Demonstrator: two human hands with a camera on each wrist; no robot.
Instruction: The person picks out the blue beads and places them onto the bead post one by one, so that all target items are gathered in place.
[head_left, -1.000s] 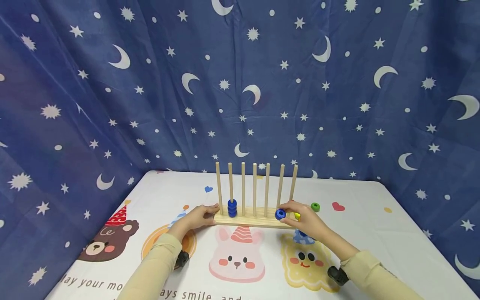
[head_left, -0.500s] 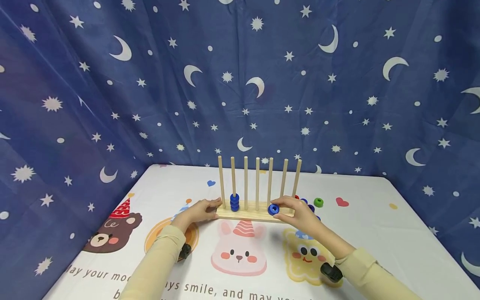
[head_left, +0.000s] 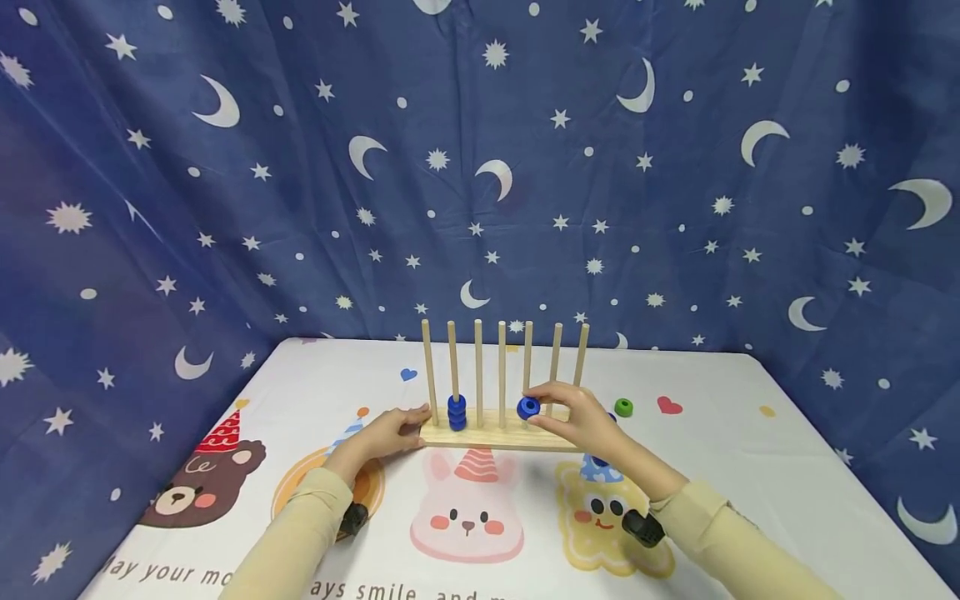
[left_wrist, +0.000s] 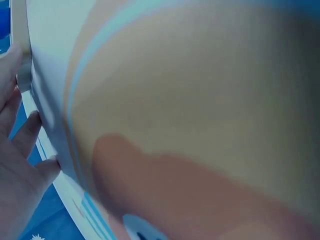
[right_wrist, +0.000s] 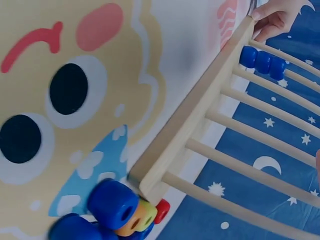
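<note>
Right grip: your right grip (head_left: 577, 417) pinches the held blue bead (head_left: 528, 407) between thumb and fingers, just right of the frame's centre.
Bead's place: it overlaps the fifth peg from the left; you can't tell whether they touch.
Bead's handling: probably light, stiff and smooth, perhaps slippery; take it by its outer sides, leaving the hole clear.
Left grip: your left grip (head_left: 384, 435) holds the left end of the peg rack (head_left: 495, 444), likely light enough to slide.
Stacked beads: three blue ones (head_left: 457, 413) sit on the second peg.
Loose green bead: it lies (head_left: 624, 407) right, on the bench (head_left: 720, 450).
</note>
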